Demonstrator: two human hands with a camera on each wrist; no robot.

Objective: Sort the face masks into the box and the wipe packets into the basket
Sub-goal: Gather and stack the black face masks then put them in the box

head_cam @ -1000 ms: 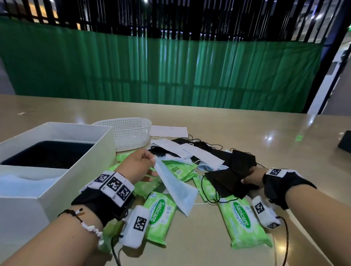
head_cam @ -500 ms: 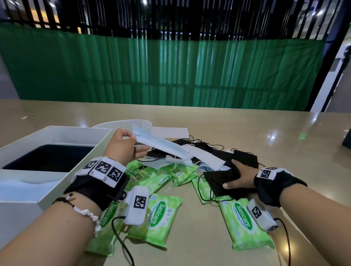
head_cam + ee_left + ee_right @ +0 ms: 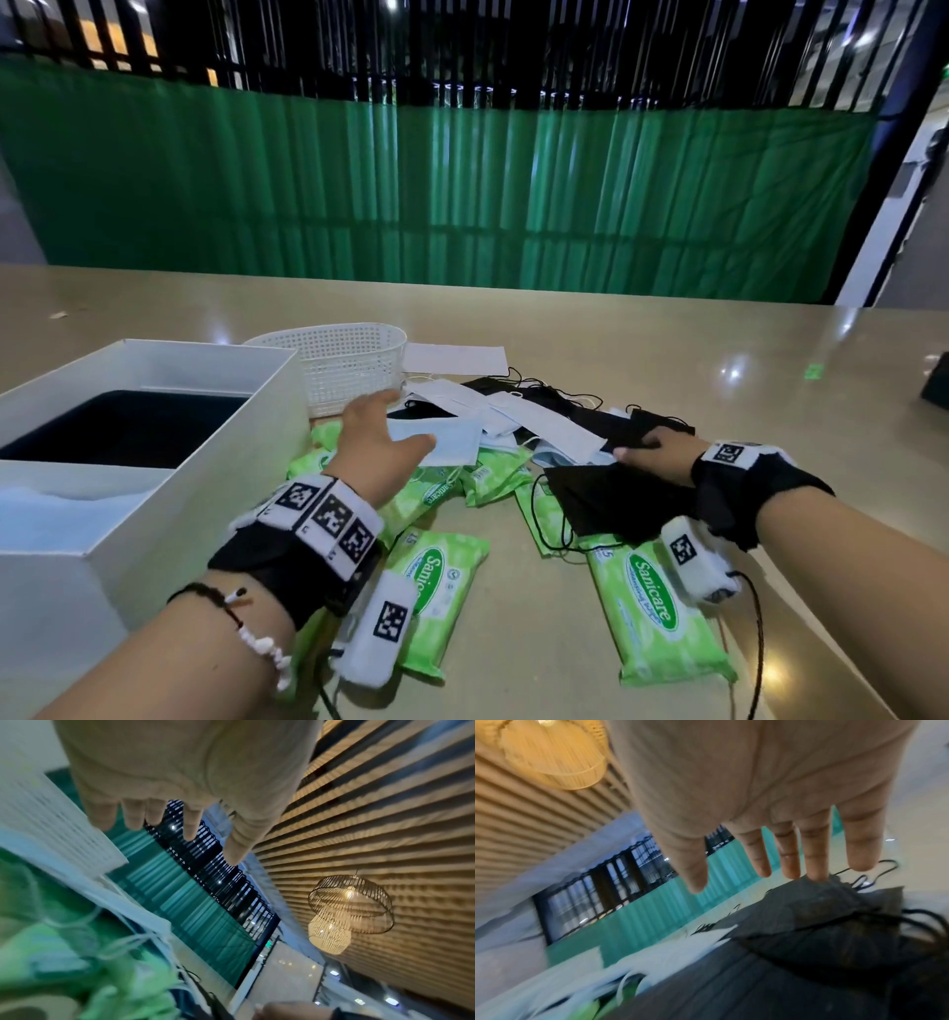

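My left hand hovers with fingers spread over a light blue face mask that lies on the pile. In the left wrist view the left hand is straight-fingered and holds nothing. My right hand lies flat on a heap of black masks. The right wrist view shows the right hand with straight fingers, their tips touching a black mask. Green wipe packets lie under and before the masks. The white box stands at the left, with the white basket behind it.
More white and black masks trail between my hands. A white sheet lies behind the pile. A pale blue mask sits in the box's near corner. A dark object is at the table's right edge.
My left hand held the light blue mask raised near the basket; now the mask lies on the pile and the hand is open above it. The right hand stays on the black masks.
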